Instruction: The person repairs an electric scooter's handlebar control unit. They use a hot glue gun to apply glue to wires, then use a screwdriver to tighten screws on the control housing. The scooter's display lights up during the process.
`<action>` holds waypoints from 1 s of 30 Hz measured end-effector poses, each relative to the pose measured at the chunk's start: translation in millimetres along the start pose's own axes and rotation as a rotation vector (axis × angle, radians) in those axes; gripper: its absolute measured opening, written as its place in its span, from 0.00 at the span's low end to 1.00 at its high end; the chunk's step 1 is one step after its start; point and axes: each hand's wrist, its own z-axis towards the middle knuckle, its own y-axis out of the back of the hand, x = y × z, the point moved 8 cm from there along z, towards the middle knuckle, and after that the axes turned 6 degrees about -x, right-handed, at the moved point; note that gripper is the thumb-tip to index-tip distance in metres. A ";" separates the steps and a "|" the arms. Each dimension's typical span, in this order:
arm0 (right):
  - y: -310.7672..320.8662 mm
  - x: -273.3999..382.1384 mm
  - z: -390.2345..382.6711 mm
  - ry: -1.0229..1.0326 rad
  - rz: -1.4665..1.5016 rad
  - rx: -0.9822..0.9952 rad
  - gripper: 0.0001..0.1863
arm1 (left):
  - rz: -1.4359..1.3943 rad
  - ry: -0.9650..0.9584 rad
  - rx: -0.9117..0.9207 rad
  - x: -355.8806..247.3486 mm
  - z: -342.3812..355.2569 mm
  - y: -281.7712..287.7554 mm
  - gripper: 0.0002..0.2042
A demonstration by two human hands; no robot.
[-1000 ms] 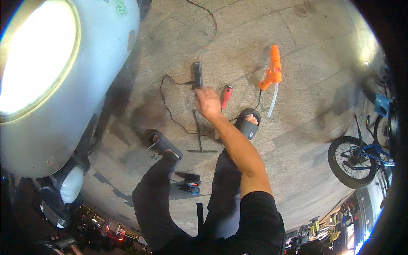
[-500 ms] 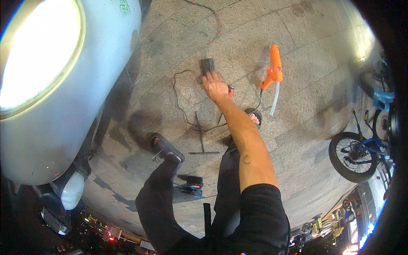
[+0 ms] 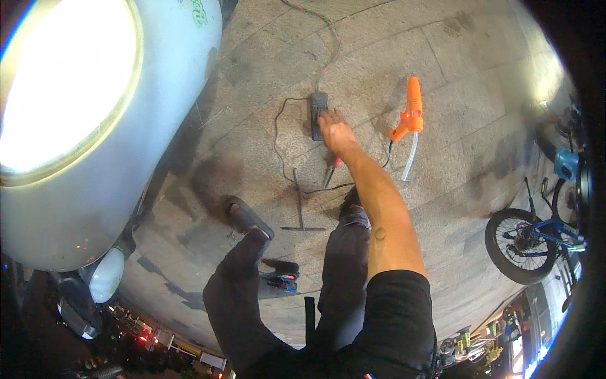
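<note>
— Where's the right hand point(image 3: 336, 134)?
— Stretched down to the pavement, fingers spread loosely, tips touching the dark power strip point(image 3: 319, 115) at its eleven o'clock.
— Anything close by?
— An orange spray gun point(image 3: 411, 112) at three o'clock.

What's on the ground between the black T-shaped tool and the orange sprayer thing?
A red-handled screwdriver and the person's right hand and forearm, in the head view.
</note>
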 end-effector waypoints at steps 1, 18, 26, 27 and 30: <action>-0.3 3.6 -1.7 0.035 -0.048 -0.012 0.11 | -0.016 0.011 -0.006 -0.7 0.0 0.8 0.25; 147.2 90.3 -162.2 -0.484 0.523 -0.045 0.28 | -0.243 0.484 0.155 -12.4 -42.0 -10.5 0.28; 470.0 294.3 -283.8 -0.331 0.828 0.406 0.16 | -0.497 0.704 0.093 -40.1 -68.7 -51.9 0.20; 501.2 308.8 -286.1 -0.343 0.823 0.424 0.15 | -0.557 0.740 0.134 -44.5 -68.4 -64.1 0.18; 566.7 356.9 -280.0 -0.294 0.875 0.436 0.13 | -0.539 0.757 0.108 -59.1 -67.3 -58.1 0.16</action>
